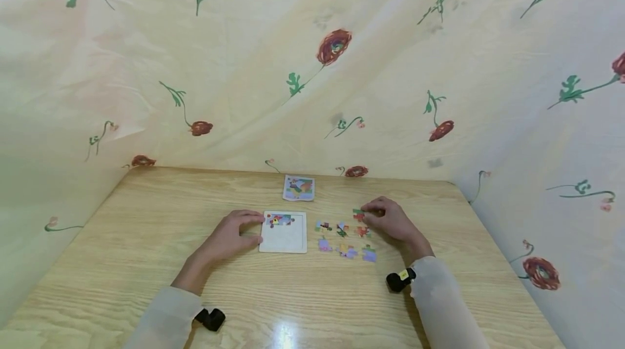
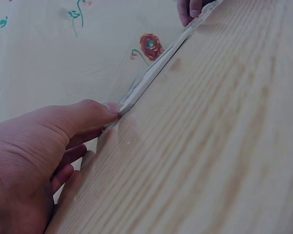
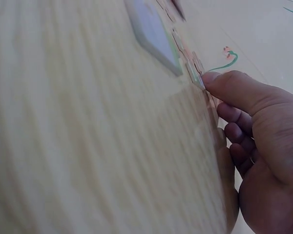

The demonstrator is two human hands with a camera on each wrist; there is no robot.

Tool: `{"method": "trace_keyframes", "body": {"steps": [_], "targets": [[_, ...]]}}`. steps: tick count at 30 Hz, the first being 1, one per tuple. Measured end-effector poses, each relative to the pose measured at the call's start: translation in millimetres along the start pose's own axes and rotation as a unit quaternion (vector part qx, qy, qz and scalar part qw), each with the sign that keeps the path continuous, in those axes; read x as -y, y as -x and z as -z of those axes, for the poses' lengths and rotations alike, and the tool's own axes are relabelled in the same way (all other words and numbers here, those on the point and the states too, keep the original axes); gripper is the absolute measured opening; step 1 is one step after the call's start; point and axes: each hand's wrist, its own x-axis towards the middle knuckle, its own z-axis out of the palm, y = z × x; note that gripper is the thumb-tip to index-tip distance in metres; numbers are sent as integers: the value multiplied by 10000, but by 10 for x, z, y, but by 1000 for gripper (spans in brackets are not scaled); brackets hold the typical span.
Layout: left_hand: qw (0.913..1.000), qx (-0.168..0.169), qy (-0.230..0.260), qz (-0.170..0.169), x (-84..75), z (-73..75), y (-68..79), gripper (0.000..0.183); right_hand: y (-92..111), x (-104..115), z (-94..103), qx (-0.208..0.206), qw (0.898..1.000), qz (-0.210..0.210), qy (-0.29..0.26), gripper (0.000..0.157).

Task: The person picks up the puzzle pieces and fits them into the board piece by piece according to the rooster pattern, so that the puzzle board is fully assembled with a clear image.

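Note:
A square white puzzle tray (image 1: 284, 239) lies on the table, with a joined strip of colourful puzzle pieces (image 1: 279, 220) along its upper edge. My left hand (image 1: 233, 236) touches the tray's left side, thumb low and fingers higher up; in the left wrist view the thumb (image 2: 107, 108) meets the tray's corner. Right of the tray, my right hand (image 1: 390, 220) pinches a red and green puzzle piece (image 1: 358, 215) at its right side, close over the table. Below that piece lie several loose puzzle pieces (image 1: 348, 251) in two rows.
Behind the tray lies a small picture card (image 1: 299, 188) with a colourful bird-like picture. The wooden table (image 1: 293, 294) runs back to a flowered cloth (image 1: 254, 67), which also hangs along both sides. Each wrist carries a black camera (image 1: 211, 318).

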Motion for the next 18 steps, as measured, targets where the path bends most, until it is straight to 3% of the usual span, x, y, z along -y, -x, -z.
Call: {"method": "trace_keyframes", "body": {"steps": [18], "targets": [[9999,-9,125,-57,-17,1,23,47,26,97,-27,-278,9991,-208,-249,26]]}}
